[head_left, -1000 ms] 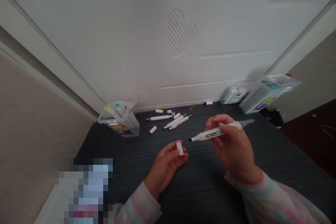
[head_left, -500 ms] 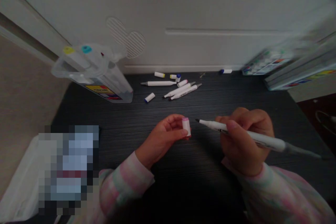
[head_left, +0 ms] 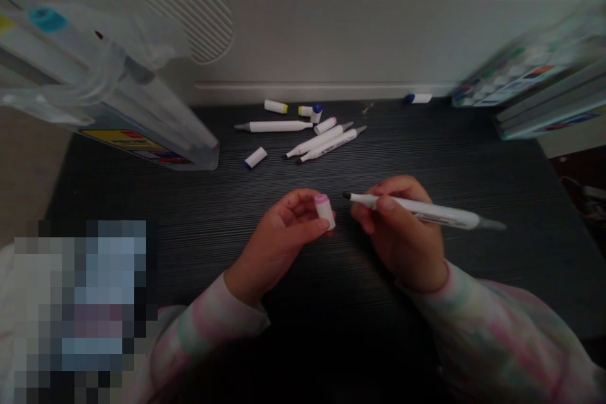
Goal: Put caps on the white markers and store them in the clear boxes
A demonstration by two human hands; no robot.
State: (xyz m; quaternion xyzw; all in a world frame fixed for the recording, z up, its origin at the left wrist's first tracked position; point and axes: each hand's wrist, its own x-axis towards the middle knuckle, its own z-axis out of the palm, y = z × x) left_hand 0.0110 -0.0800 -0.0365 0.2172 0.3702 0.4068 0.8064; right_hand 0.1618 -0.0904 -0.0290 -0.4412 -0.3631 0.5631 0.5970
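My left hand (head_left: 279, 240) pinches a small white marker cap (head_left: 324, 210) with a pink end between thumb and fingers. My right hand (head_left: 400, 237) grips a white marker (head_left: 426, 211) lying nearly level, its dark tip pointing left at the cap, a short gap between them. The marker's grey far end sticks out to the right of my hand. Both hands hover just above the dark wood-grain surface (head_left: 473, 164).
Several uncapped white markers (head_left: 322, 139) and loose caps (head_left: 255, 157) lie near the white wall. A clear plastic marker case (head_left: 118, 107) lies at the left. More marker boxes (head_left: 534, 88) sit at the right. A blurred patch covers the lower left.
The camera has tilted down and closer. My right hand levelled the marker and brought its tip toward the cap in my left hand.
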